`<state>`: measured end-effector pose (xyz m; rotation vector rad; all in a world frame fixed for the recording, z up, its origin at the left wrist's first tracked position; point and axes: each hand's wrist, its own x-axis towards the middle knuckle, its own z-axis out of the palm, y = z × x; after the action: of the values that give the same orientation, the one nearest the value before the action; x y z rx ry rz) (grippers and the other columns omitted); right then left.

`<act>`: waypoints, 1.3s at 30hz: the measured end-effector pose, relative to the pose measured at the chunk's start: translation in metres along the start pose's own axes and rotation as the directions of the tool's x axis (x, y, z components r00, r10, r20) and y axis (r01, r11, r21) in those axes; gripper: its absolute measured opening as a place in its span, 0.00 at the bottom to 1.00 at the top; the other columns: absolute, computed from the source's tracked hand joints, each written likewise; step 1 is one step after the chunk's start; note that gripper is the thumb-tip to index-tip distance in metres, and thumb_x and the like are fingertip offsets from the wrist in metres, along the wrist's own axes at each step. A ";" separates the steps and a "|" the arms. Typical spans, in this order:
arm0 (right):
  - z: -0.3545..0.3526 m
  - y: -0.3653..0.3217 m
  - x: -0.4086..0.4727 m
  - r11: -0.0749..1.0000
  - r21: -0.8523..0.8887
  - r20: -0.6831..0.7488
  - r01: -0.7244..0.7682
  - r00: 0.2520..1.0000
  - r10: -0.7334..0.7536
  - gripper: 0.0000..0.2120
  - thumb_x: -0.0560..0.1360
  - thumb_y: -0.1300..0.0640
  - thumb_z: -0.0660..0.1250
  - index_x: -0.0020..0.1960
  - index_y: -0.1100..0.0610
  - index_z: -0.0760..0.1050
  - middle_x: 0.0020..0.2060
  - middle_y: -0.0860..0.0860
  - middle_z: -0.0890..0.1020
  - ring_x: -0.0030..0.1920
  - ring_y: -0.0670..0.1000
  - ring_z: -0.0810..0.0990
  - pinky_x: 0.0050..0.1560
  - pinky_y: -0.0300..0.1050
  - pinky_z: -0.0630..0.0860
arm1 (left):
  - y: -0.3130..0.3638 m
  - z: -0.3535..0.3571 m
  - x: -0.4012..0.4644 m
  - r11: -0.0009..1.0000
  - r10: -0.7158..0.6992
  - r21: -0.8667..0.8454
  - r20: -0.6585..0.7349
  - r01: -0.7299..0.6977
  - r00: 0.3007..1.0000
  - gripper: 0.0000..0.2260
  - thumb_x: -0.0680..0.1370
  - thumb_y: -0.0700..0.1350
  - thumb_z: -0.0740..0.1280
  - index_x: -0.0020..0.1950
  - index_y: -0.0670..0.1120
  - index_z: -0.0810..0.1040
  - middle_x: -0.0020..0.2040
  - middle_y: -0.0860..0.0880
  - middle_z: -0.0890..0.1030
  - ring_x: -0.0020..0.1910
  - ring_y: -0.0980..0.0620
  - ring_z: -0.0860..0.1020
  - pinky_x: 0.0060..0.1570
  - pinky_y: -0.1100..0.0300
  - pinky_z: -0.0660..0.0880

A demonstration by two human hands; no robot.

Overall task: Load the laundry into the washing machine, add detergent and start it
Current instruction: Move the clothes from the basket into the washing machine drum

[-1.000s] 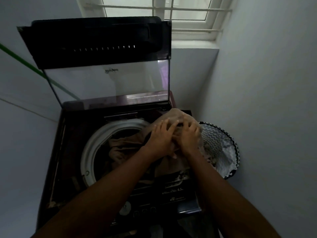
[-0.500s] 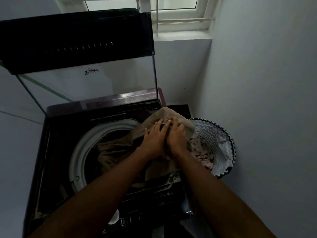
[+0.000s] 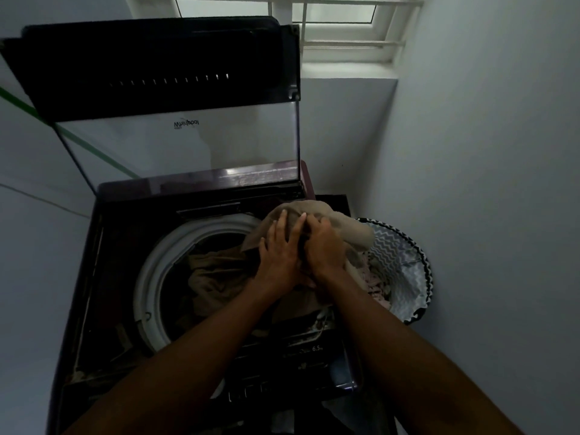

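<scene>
A dark top-loading washing machine (image 3: 119, 277) stands with its lid (image 3: 157, 67) raised. A tan cloth (image 3: 351, 229) is bunched over the right rim of the white drum ring (image 3: 147, 277), and part of it hangs down into the drum. My left hand (image 3: 279, 249) lies on the bunch with fingers spread and fairly straight. My right hand (image 3: 324, 246) is right beside it, fingers curled into the fabric. Both hands touch each other over the cloth.
A round laundry basket (image 3: 408, 262) with a zigzag lining stands right of the machine against the wall, with pale pink clothes (image 3: 376, 277) inside. The control panel (image 3: 282, 372) runs along the machine's front edge. A barred window (image 3: 329, 23) is above, and walls close in left and right.
Both hands stay on the tan bunch at the drum's right rim. My left fingers have spread a little wider over it. The view shifts slightly with my head.
</scene>
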<state>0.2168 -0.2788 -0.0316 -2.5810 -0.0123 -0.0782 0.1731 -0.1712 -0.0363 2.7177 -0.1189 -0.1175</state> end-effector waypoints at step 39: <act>0.105 -0.140 -0.069 0.975 -0.203 0.723 0.089 0.685 0.088 0.31 0.73 0.47 0.67 0.72 0.51 0.61 0.71 0.61 0.59 0.70 0.66 0.58 0.67 0.68 0.60 | -0.222 -0.005 -0.074 0.984 -0.175 0.121 0.464 0.133 0.868 0.46 0.70 0.71 0.58 0.81 0.51 0.48 0.81 0.44 0.52 0.78 0.43 0.54 0.77 0.47 0.53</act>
<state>0.1496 -0.1044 -0.0503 -2.6473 -0.3197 1.0212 0.1144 0.0405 -0.1183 2.7209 -0.0459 -0.8455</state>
